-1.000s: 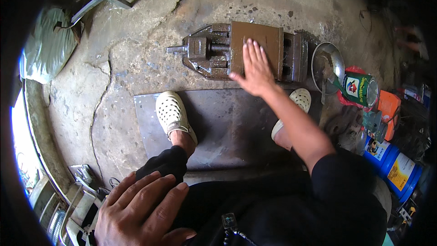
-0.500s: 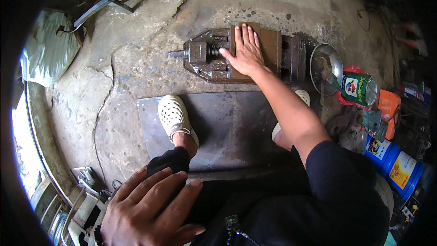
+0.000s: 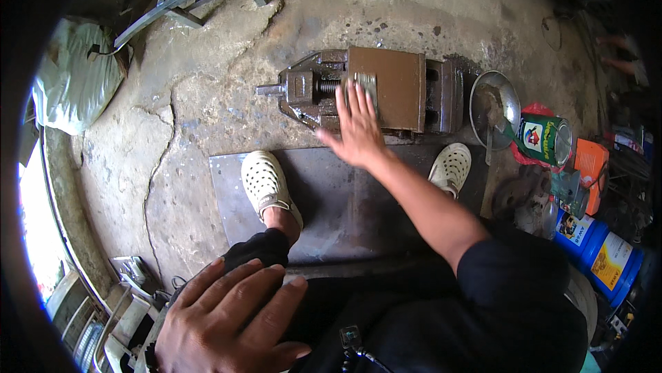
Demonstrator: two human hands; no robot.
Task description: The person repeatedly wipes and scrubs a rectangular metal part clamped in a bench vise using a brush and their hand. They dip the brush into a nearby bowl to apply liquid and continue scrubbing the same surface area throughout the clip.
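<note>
Seen from above, nearest at 7 o'clock, the left hand (image 3: 227,311) lies palm down over the person's dark-clad left leg, its fingers loosely spread and seeming to hold nothing, though the underside of the palm is hidden. Ahead, around the centre, a dark metal sheet (image 3: 331,200) lies on the concrete floor (image 3: 200,124); a pale clog (image 3: 262,178) stands on it toward 9 o'clock and another clog (image 3: 452,168) toward 3. Just past the sheet, near the centre toward 1 o'clock, the right hand (image 3: 358,124) reaches out with its fingers straight and its thumb set wide toward 9. It is not closed around anything: the fingertips lie flat over a small greyish pad (image 3: 370,79), which is on the flat brown top of the vise. The vise (image 3: 403,90) sits on the floor between 12 and 1 o'clock, its screw end pointing to 9. A blue bucket (image 3: 600,256) stands at about 4 o'clock, an orange case (image 3: 590,169) and a green can (image 3: 541,140) at 3. At 2, near the vise's end, is a round metal pan (image 3: 509,100). Farther off are a pale plastic bag (image 3: 76,83) near 10 and a metal frame (image 3: 186,0) at 11.
</note>
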